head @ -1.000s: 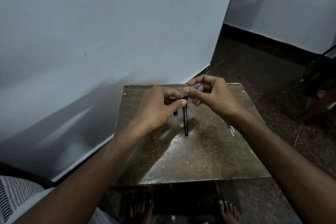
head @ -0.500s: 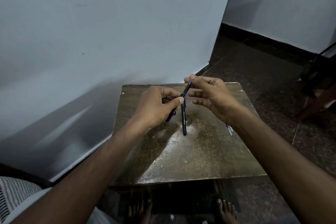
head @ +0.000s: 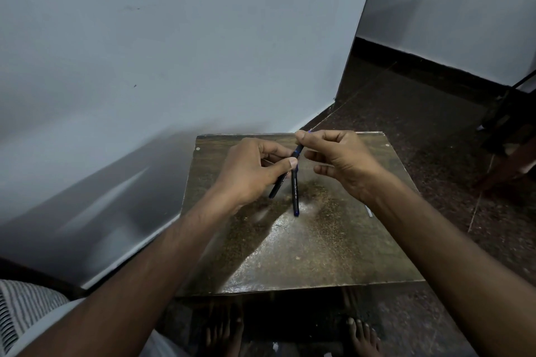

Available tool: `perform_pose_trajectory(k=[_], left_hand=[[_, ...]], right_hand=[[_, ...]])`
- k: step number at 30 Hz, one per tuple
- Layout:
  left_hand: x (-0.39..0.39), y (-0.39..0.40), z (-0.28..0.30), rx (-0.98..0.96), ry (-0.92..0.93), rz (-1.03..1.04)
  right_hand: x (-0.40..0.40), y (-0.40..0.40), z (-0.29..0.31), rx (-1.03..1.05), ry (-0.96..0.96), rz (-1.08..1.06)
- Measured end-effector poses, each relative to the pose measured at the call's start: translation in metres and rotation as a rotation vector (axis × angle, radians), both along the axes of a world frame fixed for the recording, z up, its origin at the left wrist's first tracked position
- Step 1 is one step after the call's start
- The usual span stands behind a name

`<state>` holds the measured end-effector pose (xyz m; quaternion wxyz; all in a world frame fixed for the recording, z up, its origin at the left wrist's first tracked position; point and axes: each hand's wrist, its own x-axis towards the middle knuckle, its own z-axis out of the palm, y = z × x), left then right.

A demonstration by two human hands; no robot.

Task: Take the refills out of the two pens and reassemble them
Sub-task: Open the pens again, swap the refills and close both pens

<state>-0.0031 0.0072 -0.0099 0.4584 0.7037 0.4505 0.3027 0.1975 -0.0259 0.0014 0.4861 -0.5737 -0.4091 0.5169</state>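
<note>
Over the far half of a small brown table (head: 304, 264), my left hand (head: 252, 171) grips two dark pen barrels. One barrel (head: 295, 191) hangs nearly straight down with a blue tip at its lower end. The other barrel (head: 277, 187) slants down to the left. My right hand (head: 339, 156) pinches the blue top part (head: 298, 150) of the slanted pen between thumb and forefinger; its other fingers are spread. A thin pale refill (head: 369, 211) lies on the table by my right wrist, mostly hidden.
A grey wall rises right behind and to the left of the table. Dark speckled floor lies to the right, with dark furniture legs (head: 504, 130) at the far right. My bare feet (head: 362, 336) show under the table's near edge.
My right hand has lifted and drawn the blue top part up and to the right. The slanted barrel has come out from behind my left hand. The vertical barrel has barely moved.
</note>
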Motion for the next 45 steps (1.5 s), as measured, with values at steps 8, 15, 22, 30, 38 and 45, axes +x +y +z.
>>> perform_pose_trajectory(k=[8, 15, 22, 30, 38, 45], left_hand=[[0.001, 0.001, -0.002, -0.032, -0.027, 0.037], [0.003, -0.001, -0.001, -0.040, -0.035, 0.002], [0.002, 0.000, -0.003, -0.054, -0.035, -0.013], [-0.001, 0.004, -0.001, -0.181, -0.134, -0.093], [-0.010, 0.009, 0.001, -0.190, -0.147, -0.150], [-0.005, 0.004, -0.001, -0.093, -0.093, 0.006]], right_hand=[[0.000, -0.002, 0.005, -0.025, 0.085, 0.035], [0.000, -0.001, -0.003, -0.068, 0.106, -0.061], [0.001, 0.002, -0.005, -0.020, 0.075, -0.035], [0.000, 0.004, -0.005, 0.083, 0.015, 0.037], [-0.009, 0.017, -0.005, 0.121, 0.068, 0.089], [-0.026, 0.027, -0.007, 0.131, -0.004, -0.096]])
